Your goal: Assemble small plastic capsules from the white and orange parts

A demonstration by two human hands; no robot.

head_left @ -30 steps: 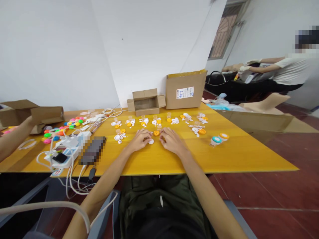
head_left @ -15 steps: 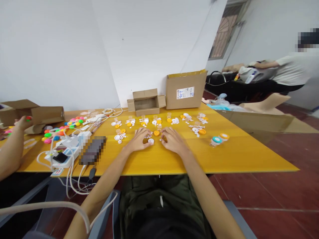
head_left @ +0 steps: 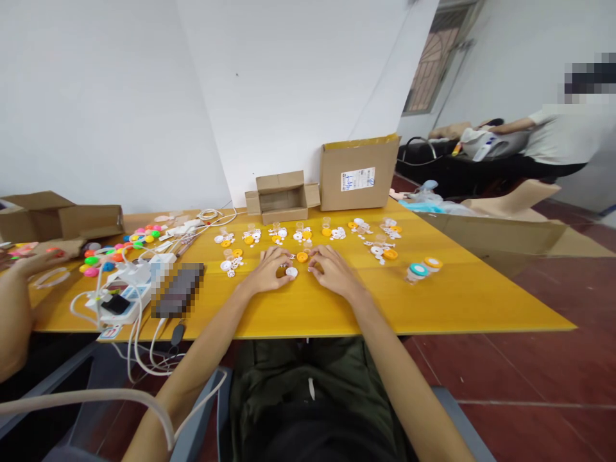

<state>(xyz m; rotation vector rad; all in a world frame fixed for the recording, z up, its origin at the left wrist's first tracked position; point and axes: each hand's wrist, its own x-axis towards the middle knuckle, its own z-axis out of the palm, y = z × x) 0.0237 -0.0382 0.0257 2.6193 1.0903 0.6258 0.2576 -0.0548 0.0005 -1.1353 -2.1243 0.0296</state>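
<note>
At the middle of the table my left hand [head_left: 268, 269] is curled with its thumb against a small white round cap [head_left: 291, 273], which it appears to grip at the edge. My right hand [head_left: 332, 268] faces it, fingers bent and tips pinched together; a tiny white speck shows at the tips, too small to name. Between the hands, a little farther off, lies an orange ring-shaped lid [head_left: 302, 257] beside a clear plastic cup [head_left: 308, 247]. Small white perforated discs lie partly hidden behind my left fingers.
Several piles of white discs, orange lids and clear cups [head_left: 326, 223] line the back. Two capped clear jars [head_left: 418, 271] stand right. An open carton [head_left: 283, 205], a taller box [head_left: 359, 176], a power strip [head_left: 139, 292], colourful balls [head_left: 91, 261] and a co-worker's hand [head_left: 41, 262] are around.
The white cap by my left thumb has tilted slightly; my hands have barely moved. At the left, the co-worker's hand has come down from the carton toward the table.
</note>
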